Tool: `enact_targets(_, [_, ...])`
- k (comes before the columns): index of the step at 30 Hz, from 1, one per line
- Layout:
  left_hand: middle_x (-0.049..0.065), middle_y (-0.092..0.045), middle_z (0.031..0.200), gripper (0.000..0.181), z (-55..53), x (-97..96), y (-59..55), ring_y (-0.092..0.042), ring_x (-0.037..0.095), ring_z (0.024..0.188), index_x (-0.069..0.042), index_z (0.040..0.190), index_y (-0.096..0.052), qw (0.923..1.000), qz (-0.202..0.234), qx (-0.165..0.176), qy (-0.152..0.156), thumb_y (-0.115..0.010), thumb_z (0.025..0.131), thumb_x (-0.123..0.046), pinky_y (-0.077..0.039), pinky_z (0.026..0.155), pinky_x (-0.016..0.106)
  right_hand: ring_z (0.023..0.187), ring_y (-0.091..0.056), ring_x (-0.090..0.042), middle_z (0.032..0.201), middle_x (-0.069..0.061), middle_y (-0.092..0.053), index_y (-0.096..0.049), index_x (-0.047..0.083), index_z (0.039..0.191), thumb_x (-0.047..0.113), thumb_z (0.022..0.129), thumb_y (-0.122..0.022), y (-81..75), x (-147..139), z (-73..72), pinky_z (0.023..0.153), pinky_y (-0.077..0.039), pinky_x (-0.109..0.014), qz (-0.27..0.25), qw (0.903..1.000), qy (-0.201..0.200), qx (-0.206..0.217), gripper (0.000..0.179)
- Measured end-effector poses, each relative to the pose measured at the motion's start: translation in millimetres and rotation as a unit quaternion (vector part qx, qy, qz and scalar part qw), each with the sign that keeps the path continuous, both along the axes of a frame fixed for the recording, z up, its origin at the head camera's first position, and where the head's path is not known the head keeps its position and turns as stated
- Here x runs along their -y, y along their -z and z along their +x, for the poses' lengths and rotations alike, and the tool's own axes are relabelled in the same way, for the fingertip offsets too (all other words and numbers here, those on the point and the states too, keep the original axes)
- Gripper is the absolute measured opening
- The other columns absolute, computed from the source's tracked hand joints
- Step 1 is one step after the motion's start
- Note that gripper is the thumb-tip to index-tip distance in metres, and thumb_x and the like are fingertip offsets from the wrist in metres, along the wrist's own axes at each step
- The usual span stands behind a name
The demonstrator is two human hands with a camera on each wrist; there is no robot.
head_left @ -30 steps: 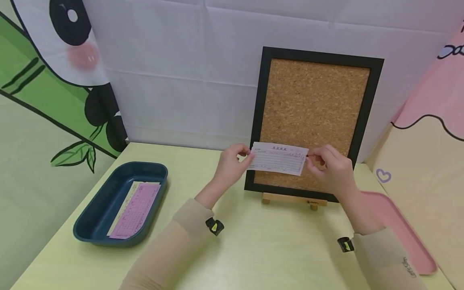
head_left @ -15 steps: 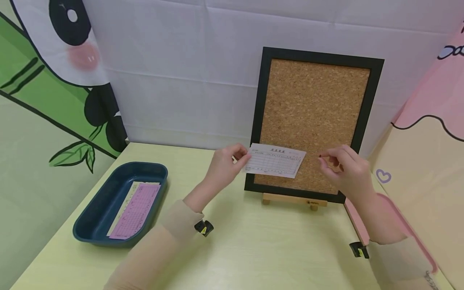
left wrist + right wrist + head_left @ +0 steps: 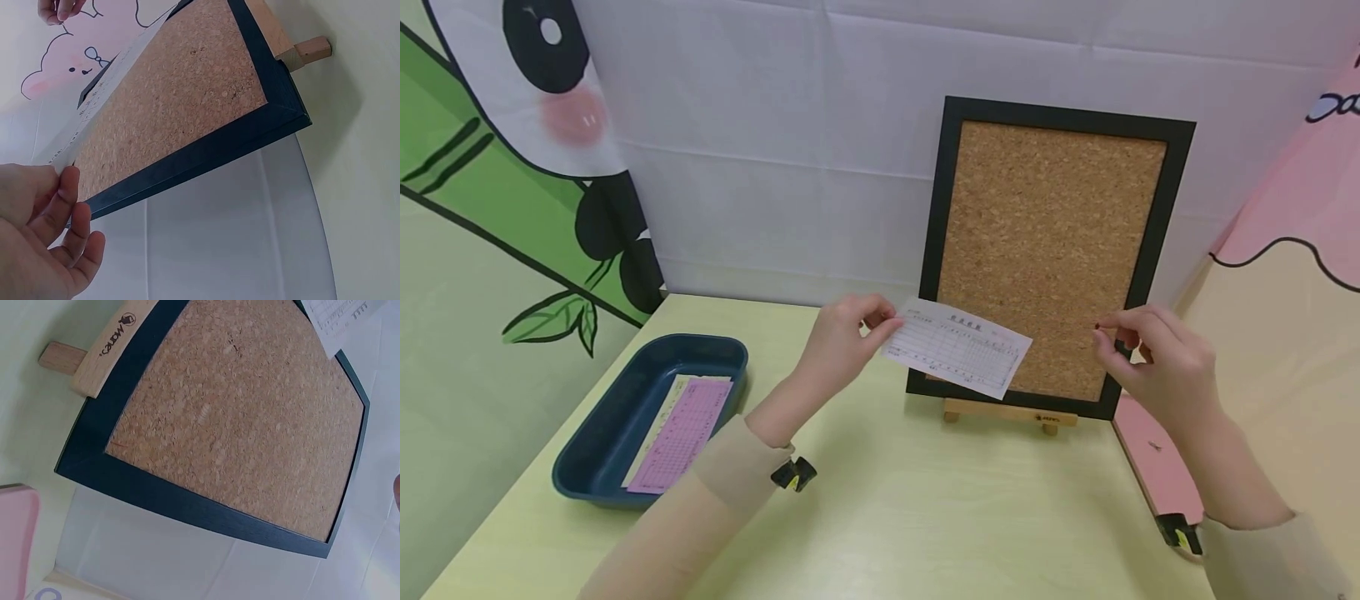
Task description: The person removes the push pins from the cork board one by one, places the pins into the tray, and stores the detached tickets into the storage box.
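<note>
A white printed form slip [image 3: 958, 346] hangs tilted in front of the lower part of the framed cork board [image 3: 1045, 233]. My left hand [image 3: 853, 333] pinches the slip's left end between thumb and forefinger, and its other fingers are bent in the left wrist view. To the right, my right hand [image 3: 1165, 358] pinches a tiny dark red pushpin [image 3: 1097, 327] at its fingertips, apart from the slip. A thin point shows below that hand in the left wrist view. In the right wrist view only a fingertip [image 3: 397, 490] shows at the edge.
A dark blue tray [image 3: 587, 433] at the left holds pink slips [image 3: 681, 437] and a pale yellow one. The board leans on a wooden easel [image 3: 1000, 410]. Beneath my right forearm lies a pink tray [image 3: 1172, 483] with a tiny object [image 3: 1155, 447] on it.
My right hand has let go of the slip's right end and moved right. My left hand has drawn the slip left and down, and its right end now droops.
</note>
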State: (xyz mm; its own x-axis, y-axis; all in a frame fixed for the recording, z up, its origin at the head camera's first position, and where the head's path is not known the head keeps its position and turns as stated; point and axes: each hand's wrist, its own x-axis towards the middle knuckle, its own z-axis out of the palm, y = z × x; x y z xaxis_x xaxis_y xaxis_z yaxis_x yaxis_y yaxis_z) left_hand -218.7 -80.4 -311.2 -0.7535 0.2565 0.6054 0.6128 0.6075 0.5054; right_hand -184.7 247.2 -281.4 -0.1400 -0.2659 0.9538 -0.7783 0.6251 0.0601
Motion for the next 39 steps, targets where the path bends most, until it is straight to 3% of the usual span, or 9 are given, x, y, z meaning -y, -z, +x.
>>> enact_targets(8, [-0.001, -0.066, 0.079, 0.008, 11.2, 17.5, -11.5, -0.053, 0.015, 0.075, -0.010, 0.088, -0.069, 0.9995, -0.016, 0.019, -0.019, -0.069, 0.087, -0.018, -0.043, 0.067, 0.028, 0.052, -0.036, -0.014, 0.056, -0.011, -0.049, -0.063, -0.006, 0.067, 0.029, 0.088, -0.056, -3.8, -12, 7.9, 0.053, -0.028, -0.011, -0.009, 0.9994, 0.031, -0.015, 0.041])
enact_targets(16, [0.002, -0.067, 0.084, 0.009, 18.2, 41.3, -21.0, -0.054, 0.017, 0.077, -0.009, 0.089, -0.068, 0.9993, -0.015, 0.017, -0.029, -0.069, 0.086, -0.017, -0.045, 0.068, 0.031, 0.053, -0.035, -0.010, 0.055, -0.011, -0.049, -0.062, -0.005, 0.067, 0.032, 0.087, -0.056, -3.3, -25, 16.2, 0.055, -0.028, -0.009, -0.018, 0.9987, 0.045, -0.017, 0.043])
enact_targets(23, [0.002, -0.067, 0.084, 0.009, 23.9, 62.9, -29.0, -0.053, 0.018, 0.081, -0.009, 0.089, -0.068, 0.9988, -0.018, 0.016, -0.044, -0.069, 0.087, -0.018, -0.044, 0.070, 0.033, 0.056, -0.035, -0.003, 0.054, -0.012, -0.047, -0.063, -0.007, 0.065, 0.025, 0.082, -0.058, -2.3, -33, 23.0, 0.060, -0.027, -0.005, -0.044, 0.9977, 0.049, -0.014, 0.037])
enact_targets(31, [0.004, -0.067, 0.089, 0.008, 25.7, 87.9, -27.9, -0.054, 0.019, 0.085, -0.009, 0.090, -0.069, 0.9975, -0.030, 0.003, -0.064, -0.069, 0.086, -0.016, -0.046, 0.073, 0.036, 0.055, -0.033, 0.001, 0.054, -0.012, -0.047, -0.062, -0.007, 0.063, 0.033, 0.084, -0.057, 5.1, -49, 24.9, 0.058, -0.025, -0.005, -0.045, 0.9959, 0.078, -0.008, 0.046])
enact_targets(39, [0.005, -0.067, 0.091, 0.010, 27.9, 119.3, -26.9, -0.054, 0.019, 0.086, -0.009, 0.093, -0.069, 0.9952, -0.043, 0.010, -0.088, -0.069, 0.086, -0.016, -0.046, 0.074, 0.037, 0.062, -0.034, 0.008, 0.056, -0.011, -0.048, -0.065, -0.008, 0.067, 0.028, 0.081, -0.059, 18.4, -68, 24.8, 0.063, -0.026, -0.002, -0.052, 0.9942, 0.093, 0.019, 0.039])
